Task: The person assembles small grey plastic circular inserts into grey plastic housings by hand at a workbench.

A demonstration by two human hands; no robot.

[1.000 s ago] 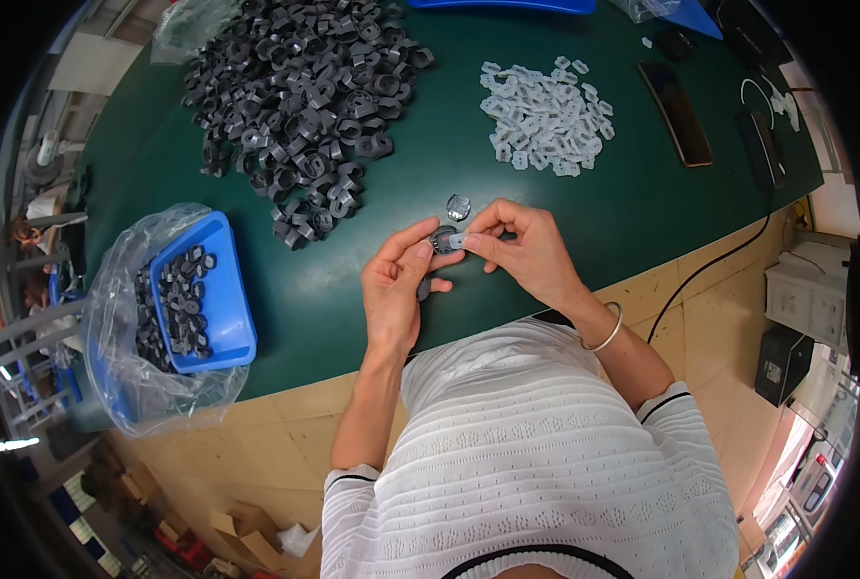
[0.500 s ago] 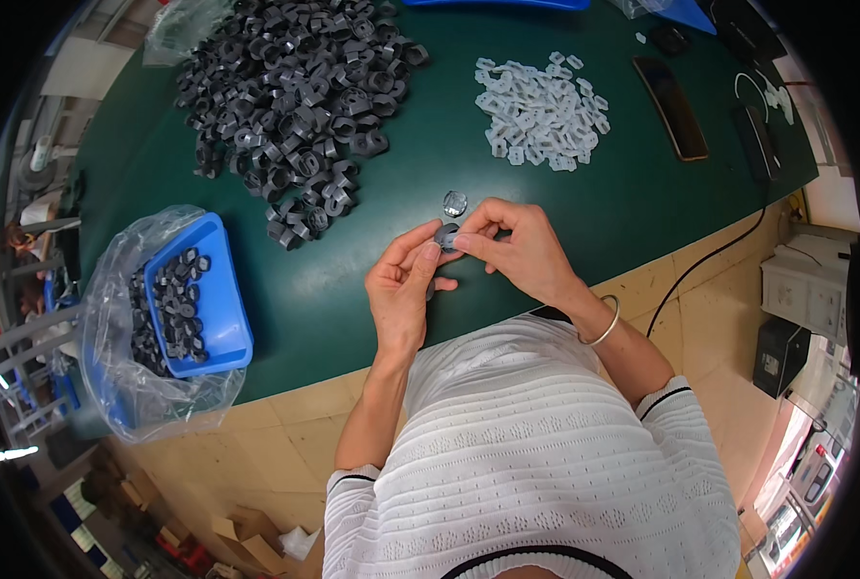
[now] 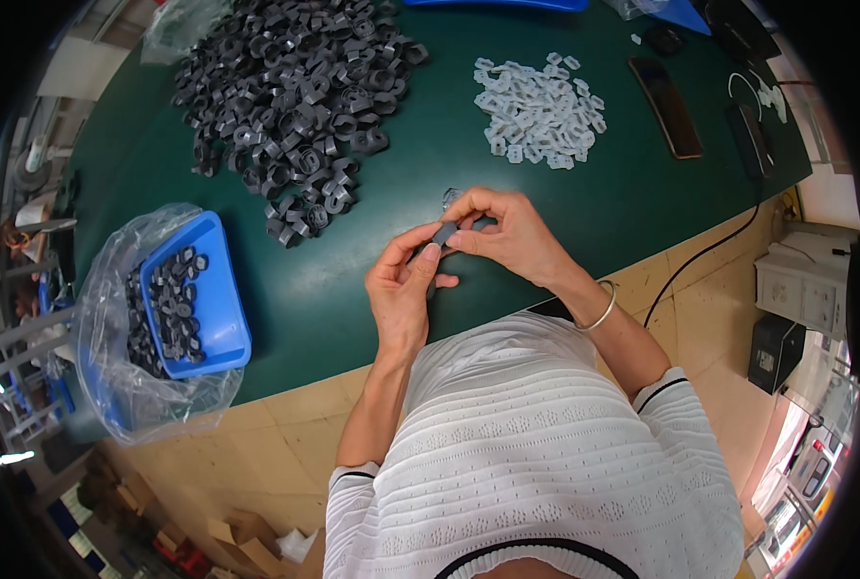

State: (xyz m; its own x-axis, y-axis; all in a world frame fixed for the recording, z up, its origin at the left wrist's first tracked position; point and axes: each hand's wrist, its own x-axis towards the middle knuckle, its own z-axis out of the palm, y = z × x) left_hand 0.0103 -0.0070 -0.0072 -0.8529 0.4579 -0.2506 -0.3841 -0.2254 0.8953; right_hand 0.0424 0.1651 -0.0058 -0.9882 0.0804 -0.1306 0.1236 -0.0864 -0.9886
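Note:
Between my two hands, above the green table near its front edge, is a small dark grey plastic ring-shaped part (image 3: 444,233). My left hand (image 3: 406,279) pinches it from the left between thumb and fingers. From the right, the thumb and forefinger of my right hand (image 3: 505,237) close on the same part. A second grey piece shows partly under my left fingers, mostly hidden. Just beyond my right fingertips lies a small clear disc (image 3: 450,198), partly covered by that hand.
A large heap of dark grey parts (image 3: 295,106) covers the far left. White flat pieces (image 3: 541,111) are piled at centre right, beside a phone (image 3: 666,106). At left, a blue tray (image 3: 225,328) of small dark parts sits on a clear plastic bag (image 3: 107,386).
The grey part has been tilted between my fingers, its side now showing. My right hand has shifted slightly left and now covers some of the clear disc.

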